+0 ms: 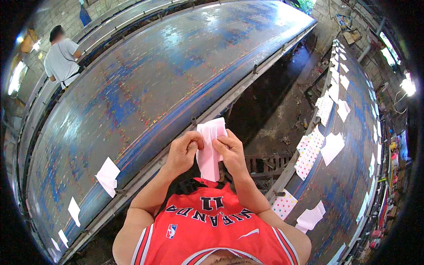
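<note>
Long paint-splotched desk — pink cloth stack held up beside its edge.
Left hand and right hand have fingers pinched on opposite sides — probably so layers don't slip.

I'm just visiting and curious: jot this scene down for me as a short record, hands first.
Left hand: fingers curled at the stack's left edge; exact grip unclear
Right hand: holds the stack's right side, thumb in front
Pale pink stack: thin layers, held between two tables
Left table: long, dark, blue-stained; a few pale pieces near its edge
Right table: white pieces and dotted pieces
Other person: beyond the left table, light shirt
</note>
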The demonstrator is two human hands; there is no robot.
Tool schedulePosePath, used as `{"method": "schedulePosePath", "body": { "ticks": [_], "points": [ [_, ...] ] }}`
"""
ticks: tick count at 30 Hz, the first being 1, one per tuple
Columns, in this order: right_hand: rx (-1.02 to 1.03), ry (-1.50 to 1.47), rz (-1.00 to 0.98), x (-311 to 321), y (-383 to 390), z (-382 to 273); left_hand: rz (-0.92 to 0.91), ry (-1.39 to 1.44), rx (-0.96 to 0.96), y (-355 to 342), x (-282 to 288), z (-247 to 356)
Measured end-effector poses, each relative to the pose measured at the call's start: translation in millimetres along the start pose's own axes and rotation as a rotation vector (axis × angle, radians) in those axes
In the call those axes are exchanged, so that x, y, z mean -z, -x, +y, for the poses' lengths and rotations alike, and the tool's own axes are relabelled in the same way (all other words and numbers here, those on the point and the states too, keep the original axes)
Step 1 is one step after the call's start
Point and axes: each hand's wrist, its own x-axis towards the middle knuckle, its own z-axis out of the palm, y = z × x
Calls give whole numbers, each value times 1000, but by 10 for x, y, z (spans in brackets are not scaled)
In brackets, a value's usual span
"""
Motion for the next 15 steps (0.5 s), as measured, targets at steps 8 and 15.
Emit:
{"method": "schedulePosePath", "body": {
  "ticks": [8,15],
  "points": [
    [14,79,-33,128,-340,89,134,-47,264,-333,-141,-23],
    [-14,55,6,438,-700,226,92,-144,-16,-823,-278,-245]
  ]
}}
